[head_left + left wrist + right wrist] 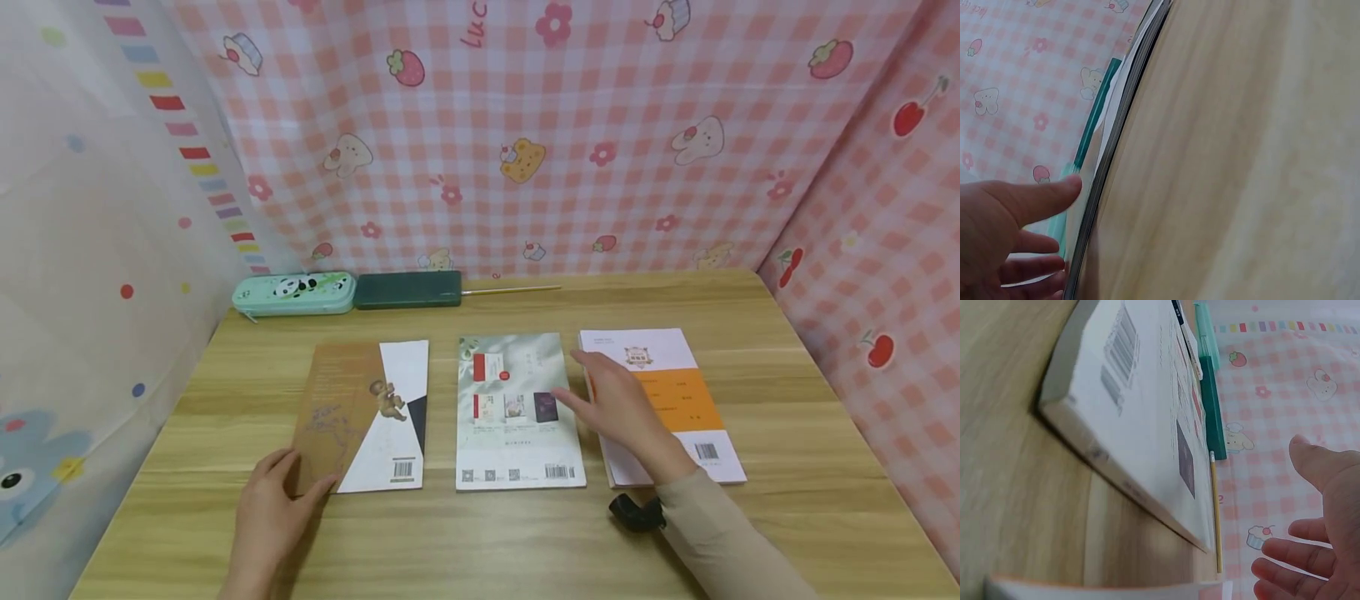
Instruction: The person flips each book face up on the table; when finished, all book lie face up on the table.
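Three books lie side by side on a wooden table, back covers up. At the left is a brown-and-white book [337,417] with a baby figure. My left hand [272,500] is at its lower left corner, thumb by the bottom edge and fingers along the left side; in the left wrist view the thumb and fingers are extended. A pale green-and-white book [517,462] with small cover pictures lies in the middle. My right hand [626,404], fingers spread and holding nothing, overlaps the white book [697,354] with an orange band at the right.
Along the back stand a mint panda pencil case [300,293], a dark green case [408,289] and a thin pencil [513,291]. Pink checked cloth [487,108] hangs behind and to the right. A black strap piece [636,512] hangs by my right wrist.
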`<state>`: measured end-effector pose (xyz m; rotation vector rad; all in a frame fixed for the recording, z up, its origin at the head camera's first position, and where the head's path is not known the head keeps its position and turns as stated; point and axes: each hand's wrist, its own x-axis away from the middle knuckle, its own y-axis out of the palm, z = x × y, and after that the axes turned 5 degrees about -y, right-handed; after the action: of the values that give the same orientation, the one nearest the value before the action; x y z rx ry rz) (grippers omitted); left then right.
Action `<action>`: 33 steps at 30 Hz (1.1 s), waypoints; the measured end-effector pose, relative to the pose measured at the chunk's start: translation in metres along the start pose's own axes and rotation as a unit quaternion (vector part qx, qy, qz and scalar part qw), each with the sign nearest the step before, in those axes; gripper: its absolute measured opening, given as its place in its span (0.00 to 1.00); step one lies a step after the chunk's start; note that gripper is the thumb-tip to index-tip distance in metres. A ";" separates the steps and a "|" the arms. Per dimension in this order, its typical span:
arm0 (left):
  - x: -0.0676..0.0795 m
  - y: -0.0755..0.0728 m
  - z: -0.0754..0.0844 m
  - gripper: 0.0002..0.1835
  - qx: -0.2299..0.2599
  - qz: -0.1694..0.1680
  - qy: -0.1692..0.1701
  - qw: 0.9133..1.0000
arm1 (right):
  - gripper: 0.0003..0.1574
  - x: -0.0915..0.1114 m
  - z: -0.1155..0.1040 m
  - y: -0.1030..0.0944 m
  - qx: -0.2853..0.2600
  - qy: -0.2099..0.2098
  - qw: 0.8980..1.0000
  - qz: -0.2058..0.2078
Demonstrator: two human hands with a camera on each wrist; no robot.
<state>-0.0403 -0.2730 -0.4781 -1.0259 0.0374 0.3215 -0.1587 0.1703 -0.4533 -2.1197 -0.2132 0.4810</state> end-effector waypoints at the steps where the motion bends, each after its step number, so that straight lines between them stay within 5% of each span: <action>1: 0.000 0.000 -0.001 0.34 0.002 0.004 -0.002 1.000 | 0.47 -0.001 -0.001 0.001 -0.002 0.001 1.000 -0.001; 19: 0.003 -0.009 -0.008 0.38 0.023 -0.050 -0.107 0.993 | 0.45 -0.020 -0.012 0.015 -0.034 0.009 0.999 -0.012; 33: 0.005 -0.009 -0.015 0.35 0.058 -0.040 -0.094 0.993 | 0.45 -0.036 -0.021 0.019 -0.049 0.033 0.998 -0.034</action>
<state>-0.0317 -0.2886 -0.4795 -0.8751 -0.1536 0.3387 -0.1827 0.1317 -0.4492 -2.2123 -0.2741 0.3665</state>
